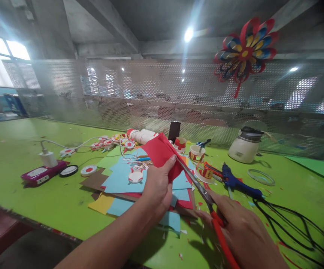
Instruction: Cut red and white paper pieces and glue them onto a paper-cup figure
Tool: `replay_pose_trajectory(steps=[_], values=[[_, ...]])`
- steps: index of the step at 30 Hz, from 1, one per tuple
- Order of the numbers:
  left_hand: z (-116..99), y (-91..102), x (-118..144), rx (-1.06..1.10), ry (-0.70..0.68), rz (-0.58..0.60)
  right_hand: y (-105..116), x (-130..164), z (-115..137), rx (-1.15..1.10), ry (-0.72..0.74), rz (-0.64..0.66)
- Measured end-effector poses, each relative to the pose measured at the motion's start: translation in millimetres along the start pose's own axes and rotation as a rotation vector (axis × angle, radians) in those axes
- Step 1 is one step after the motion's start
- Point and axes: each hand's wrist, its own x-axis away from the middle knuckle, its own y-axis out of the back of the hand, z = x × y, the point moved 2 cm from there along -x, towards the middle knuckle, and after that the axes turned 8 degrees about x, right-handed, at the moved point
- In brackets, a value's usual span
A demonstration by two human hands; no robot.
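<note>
The left hand (158,185) pinches a folded red paper (163,154), held up above the coloured paper sheets (119,177) spread mid-tabletop. The right hand (242,228) grips red-handled scissors (204,194), blades meeting the paper's lower edge. A blue glue gun (239,184) lies just beyond, on the green table (21,149).
</note>
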Motion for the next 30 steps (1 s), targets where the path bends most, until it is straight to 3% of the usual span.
replay_pose_trajectory(steps=[7,30], values=[[1.9,1.7,1.1,0.024,-0.013,0.018,-2.1,1.2,-1.9,0.057,0.021,-0.035],[0.6,-0.5,7.3,-0.036,0.013,0.017,2.3,0.4,1.7,-0.081,0.015,-0.068]])
